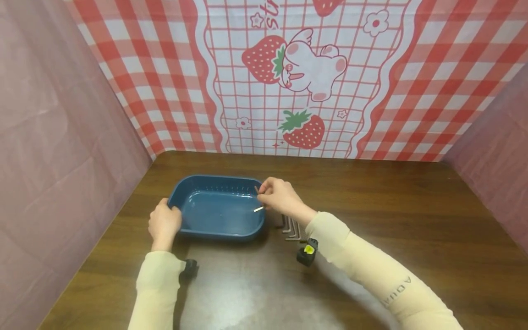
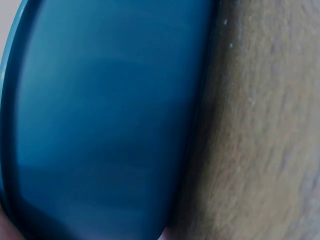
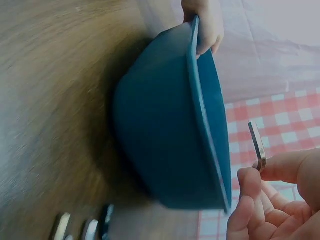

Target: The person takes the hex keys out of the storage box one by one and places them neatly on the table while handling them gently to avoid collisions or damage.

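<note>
A blue plastic basin [image 1: 220, 215] stands on the table, its inside bare in the head view. My left hand [image 1: 164, 223] grips its left rim, thumb on the inner side. Over the basin's right rim, my right hand [image 1: 282, 198] pinches a hex key between thumb and fingertips. The bent metal of that hex key [image 3: 257, 145] shows plainly in the right wrist view, beside the basin's rim. Several more L-shaped hex keys [image 1: 293, 231] lie in a row on the table, just below the right hand and partly hidden by it. The left wrist view is mostly the basin's outer wall [image 2: 105, 120].
The brown wooden table [image 1: 396, 206] reaches to a red-and-white checked cloth [image 1: 165, 82] with strawberry prints at the back. Pink fabric [image 1: 53, 137] hangs along both sides. Dark wrist cameras sit on both of my sleeves.
</note>
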The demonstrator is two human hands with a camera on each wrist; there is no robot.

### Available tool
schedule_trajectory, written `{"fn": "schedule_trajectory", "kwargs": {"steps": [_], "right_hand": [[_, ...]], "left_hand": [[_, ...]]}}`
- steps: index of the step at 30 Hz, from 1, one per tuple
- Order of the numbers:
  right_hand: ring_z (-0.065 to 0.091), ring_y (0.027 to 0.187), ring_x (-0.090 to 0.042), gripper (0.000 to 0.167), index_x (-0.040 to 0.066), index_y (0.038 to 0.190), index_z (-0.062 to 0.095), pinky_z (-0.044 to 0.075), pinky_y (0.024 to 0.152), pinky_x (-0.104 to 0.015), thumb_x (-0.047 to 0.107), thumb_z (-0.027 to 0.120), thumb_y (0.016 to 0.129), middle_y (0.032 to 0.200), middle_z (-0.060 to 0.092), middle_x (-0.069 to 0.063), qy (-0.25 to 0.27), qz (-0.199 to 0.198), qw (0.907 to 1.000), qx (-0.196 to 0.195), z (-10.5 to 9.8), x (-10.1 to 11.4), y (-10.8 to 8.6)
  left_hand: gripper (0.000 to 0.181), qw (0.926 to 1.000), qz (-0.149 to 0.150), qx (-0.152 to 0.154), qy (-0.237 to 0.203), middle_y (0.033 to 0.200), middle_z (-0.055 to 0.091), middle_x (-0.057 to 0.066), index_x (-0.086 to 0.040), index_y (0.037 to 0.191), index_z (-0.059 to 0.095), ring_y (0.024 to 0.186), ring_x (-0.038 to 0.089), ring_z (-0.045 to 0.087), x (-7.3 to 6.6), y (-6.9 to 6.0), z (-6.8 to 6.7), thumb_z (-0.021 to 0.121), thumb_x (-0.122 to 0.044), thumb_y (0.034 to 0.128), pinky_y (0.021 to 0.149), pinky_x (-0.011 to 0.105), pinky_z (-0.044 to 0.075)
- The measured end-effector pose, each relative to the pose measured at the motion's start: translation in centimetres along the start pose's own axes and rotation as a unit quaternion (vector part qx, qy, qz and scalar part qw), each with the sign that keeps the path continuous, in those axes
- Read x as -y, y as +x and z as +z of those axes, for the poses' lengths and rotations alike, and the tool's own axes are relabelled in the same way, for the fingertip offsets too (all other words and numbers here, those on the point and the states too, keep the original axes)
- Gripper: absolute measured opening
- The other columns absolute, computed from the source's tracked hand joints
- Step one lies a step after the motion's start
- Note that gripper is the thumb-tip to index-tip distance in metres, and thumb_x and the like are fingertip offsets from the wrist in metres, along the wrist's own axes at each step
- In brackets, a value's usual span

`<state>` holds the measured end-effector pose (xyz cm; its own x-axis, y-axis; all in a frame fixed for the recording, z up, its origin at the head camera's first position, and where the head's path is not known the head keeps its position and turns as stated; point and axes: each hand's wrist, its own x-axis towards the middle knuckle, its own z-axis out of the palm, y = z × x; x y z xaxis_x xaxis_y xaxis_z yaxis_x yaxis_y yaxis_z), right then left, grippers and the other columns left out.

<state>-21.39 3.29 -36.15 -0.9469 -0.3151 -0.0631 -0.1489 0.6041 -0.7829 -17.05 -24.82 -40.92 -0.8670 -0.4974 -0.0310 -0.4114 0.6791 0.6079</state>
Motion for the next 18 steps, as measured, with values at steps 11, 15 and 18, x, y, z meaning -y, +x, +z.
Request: {"fn": "schedule_trajectory", "kwargs": {"steps": [11, 15, 18], "right_hand": [[0.066, 0.070, -0.029, 0.021, 0.002, 0.100, 0.056, 0.053, 0.060, -0.032, 0.014, 0.061, 0.083, 0.075, 0.067, -0.008, 0.006, 0.027, 0.9996, -0.007, -2.3, -3.3, -1.4], [0.066, 0.069, -0.029, 0.026, -0.002, 0.108, 0.057, 0.051, 0.058, -0.027, 0.011, 0.059, 0.085, 0.076, 0.068, -0.010, -0.010, 0.025, 0.9996, -0.008, -2.8, -4.4, -1.9], [0.065, 0.064, -0.024, 0.027, -0.006, 0.109, 0.058, 0.049, 0.056, -0.023, 0.008, 0.057, 0.086, 0.077, 0.069, -0.012, -0.021, 0.022, 0.9995, -0.004, -3.1, -5.3, -2.3]], "left_hand": [[0.040, 1.0000, 0.005, -0.001, 0.005, 0.118, 0.052, 0.030, -0.002, 0.123, 0.048, 0.102, 0.051, 0.050, 0.0, 0.0, 0.0, 0.035, -0.016, 0.0876, 0.077, 0.058, 0.041], [0.040, 1.0000, 0.003, -0.002, 0.004, 0.118, 0.053, 0.030, -0.001, 0.123, 0.048, 0.102, 0.051, 0.051, 0.0, -0.1, 0.0, 0.035, -0.016, 0.0881, 0.077, 0.058, 0.041], [0.040, 1.0000, 0.004, -0.002, 0.004, 0.118, 0.053, 0.030, -0.001, 0.123, 0.048, 0.102, 0.051, 0.050, 0.0, -0.1, 0.0, 0.035, -0.016, 0.0884, 0.077, 0.058, 0.041]]}}
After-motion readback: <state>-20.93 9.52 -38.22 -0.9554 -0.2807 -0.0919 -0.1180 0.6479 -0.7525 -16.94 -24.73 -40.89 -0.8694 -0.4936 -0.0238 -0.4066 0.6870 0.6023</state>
